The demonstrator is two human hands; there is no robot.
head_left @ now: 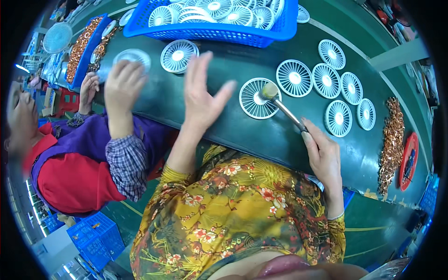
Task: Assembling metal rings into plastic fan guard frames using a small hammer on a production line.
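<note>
My right hand (322, 151) grips the handle of a small hammer (284, 108). Its head rests on the hub of a white round fan grille (249, 105) lying on the dark green belt (261, 135). My left hand (203, 91) is lifted above the belt, fingers spread and holding nothing, just left of that grille. Another white grille (178, 56) lies beyond my left hand.
A co-worker's hand (122, 84) in a plaid sleeve reaches to a grille (135, 57) at the left. A blue basket (210, 31) full of grilles stands at the back. Several finished-looking grilles (326, 80) lie to the right, beside a heap of copper-coloured rings (391, 140) and a red tray (409, 161).
</note>
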